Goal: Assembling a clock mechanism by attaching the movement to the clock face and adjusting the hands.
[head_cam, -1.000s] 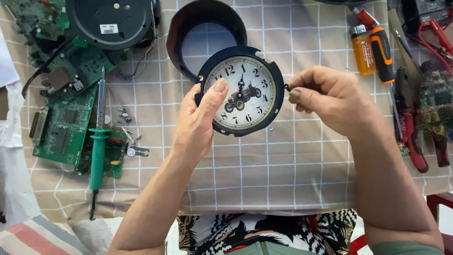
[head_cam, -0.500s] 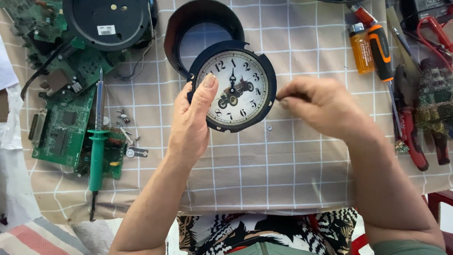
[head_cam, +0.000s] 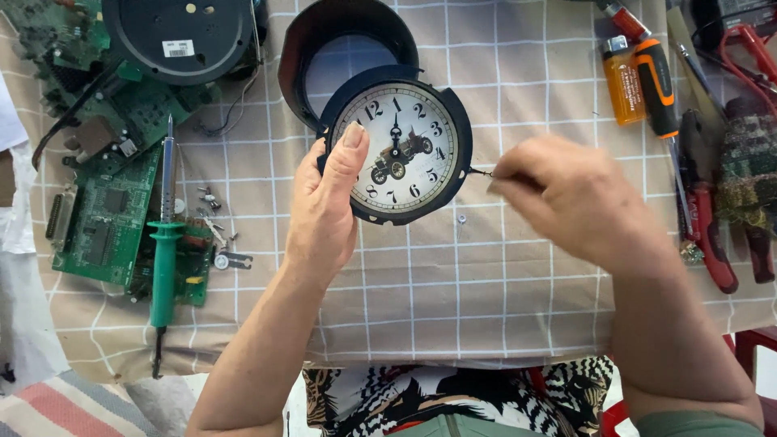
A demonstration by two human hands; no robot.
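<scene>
A small white rectangular label (head_cam: 179, 48) sits on the upper face of the round black housing (head_cam: 180, 36) at the top left of the tabletop, with dark print too small to read. Near the top right, a small amber-orange bottle (head_cam: 623, 79) with a grey cap lies beside an orange-and-black tool handle (head_cam: 657, 85); its side carries a label in the same orange with fine dark markings. No screens or signs show.
</scene>
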